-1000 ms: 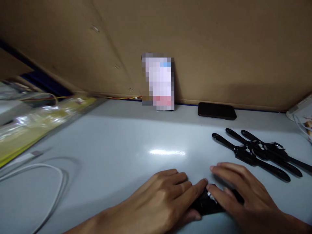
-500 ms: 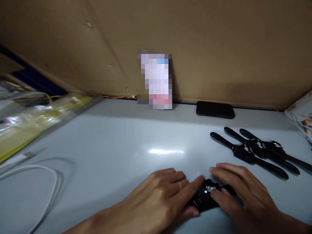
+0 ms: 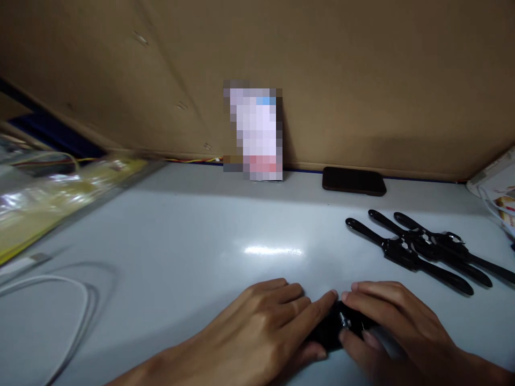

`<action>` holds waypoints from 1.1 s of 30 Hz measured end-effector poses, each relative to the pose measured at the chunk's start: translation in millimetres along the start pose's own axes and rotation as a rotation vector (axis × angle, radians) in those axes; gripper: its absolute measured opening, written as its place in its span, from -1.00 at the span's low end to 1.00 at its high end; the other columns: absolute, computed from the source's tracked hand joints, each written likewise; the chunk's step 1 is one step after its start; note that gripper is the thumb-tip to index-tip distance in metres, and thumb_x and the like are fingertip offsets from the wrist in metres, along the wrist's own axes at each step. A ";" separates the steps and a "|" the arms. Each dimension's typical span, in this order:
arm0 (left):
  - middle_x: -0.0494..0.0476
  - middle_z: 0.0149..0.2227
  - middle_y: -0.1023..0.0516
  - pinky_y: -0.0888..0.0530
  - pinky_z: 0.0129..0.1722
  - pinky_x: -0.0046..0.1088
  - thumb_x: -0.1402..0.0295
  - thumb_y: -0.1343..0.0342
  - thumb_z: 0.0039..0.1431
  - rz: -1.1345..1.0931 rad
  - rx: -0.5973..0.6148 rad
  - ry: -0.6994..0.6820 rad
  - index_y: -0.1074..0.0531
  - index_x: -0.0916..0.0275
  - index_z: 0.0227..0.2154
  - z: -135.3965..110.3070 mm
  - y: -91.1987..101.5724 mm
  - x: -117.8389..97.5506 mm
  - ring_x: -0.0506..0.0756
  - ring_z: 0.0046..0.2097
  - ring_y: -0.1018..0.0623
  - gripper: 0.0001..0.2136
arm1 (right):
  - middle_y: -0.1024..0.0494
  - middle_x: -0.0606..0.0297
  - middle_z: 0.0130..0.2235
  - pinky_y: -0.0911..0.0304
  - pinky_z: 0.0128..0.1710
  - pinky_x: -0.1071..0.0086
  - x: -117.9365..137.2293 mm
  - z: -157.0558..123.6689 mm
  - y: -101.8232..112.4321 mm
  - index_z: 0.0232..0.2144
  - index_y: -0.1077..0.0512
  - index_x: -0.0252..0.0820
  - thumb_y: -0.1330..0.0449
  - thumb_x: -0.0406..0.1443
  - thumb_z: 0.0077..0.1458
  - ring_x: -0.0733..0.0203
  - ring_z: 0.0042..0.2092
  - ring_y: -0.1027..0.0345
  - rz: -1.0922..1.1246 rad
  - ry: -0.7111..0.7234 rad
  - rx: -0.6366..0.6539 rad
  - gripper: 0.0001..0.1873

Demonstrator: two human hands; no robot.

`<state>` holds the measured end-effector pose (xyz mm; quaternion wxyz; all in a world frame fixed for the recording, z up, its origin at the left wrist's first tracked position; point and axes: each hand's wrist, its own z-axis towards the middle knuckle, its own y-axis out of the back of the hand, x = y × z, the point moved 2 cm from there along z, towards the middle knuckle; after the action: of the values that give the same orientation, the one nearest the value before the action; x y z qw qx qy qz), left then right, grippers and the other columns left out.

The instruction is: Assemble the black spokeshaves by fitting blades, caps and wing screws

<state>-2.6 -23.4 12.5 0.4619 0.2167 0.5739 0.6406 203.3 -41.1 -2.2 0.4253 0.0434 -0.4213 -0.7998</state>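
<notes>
Both my hands rest low on the pale table (image 3: 193,236), gripping one small black watch-like piece (image 3: 340,328) between them. My left hand (image 3: 265,335) curls over its left end, fingers bent, thumb underneath. My right hand (image 3: 396,329) pinches its right end, where a small metal part shows. Most of the piece is hidden under my fingers. To the right lie three black watches (image 3: 422,249) with straps stretched out, side by side.
A dark phone (image 3: 354,181) lies flat by the cardboard wall (image 3: 362,80). A blurred card (image 3: 253,134) leans against that wall. Clear plastic bags with yellow contents (image 3: 52,198) sit at the left, a white cable (image 3: 60,300) loops in front, and a white box (image 3: 497,187) is at the right edge.
My right hand drew back and in, its fingers closing more over the black piece. The left hand stayed nearly still. The view shifted slightly.
</notes>
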 end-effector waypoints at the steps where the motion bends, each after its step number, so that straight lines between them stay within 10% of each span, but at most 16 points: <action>1: 0.07 -0.38 -0.54 -0.50 -0.41 -0.38 0.24 0.30 0.56 0.006 0.002 -0.002 -0.30 0.41 0.16 0.2 0.0 0.1 0.08 -0.39 -0.54 -0.59 | -0.67 0.25 -0.18 -0.55 -0.15 0.36 -1.1 -1.6 -0.3 -0.07 -0.48 -0.12 -0.05 -0.46 0.15 0.21 -0.20 -0.58 0.027 -0.042 -0.008 -0.64; 10: 0.07 -0.34 -0.56 -0.53 -0.38 -0.39 0.25 0.16 0.54 -0.032 0.021 0.020 -0.20 0.40 0.25 -1.1 0.4 -0.1 0.07 -0.36 -0.55 -0.61 | -0.66 0.14 -0.01 -0.52 -0.02 0.21 -8.2 7.2 20.6 0.03 -0.54 -0.14 -0.09 -0.50 0.14 0.07 0.06 -0.51 -0.110 0.121 0.261 -0.55; 33: 0.05 -0.40 -0.53 -0.49 -0.45 -0.39 0.30 0.28 0.56 -0.003 -0.069 -0.018 -0.34 0.32 -0.06 -1.1 -2.7 -3.8 0.05 -0.42 -0.52 -0.70 | -0.62 0.17 -0.20 -0.45 -0.14 0.24 1.0 13.5 14.2 -0.31 -0.53 -0.18 -0.14 -0.32 0.31 0.10 -0.16 -0.48 0.091 -0.035 0.260 -0.83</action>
<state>-0.8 -27.4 10.6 0.4752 0.2057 0.5474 0.6574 206.1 -37.2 16.8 0.4447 0.0651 -0.5303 -0.7188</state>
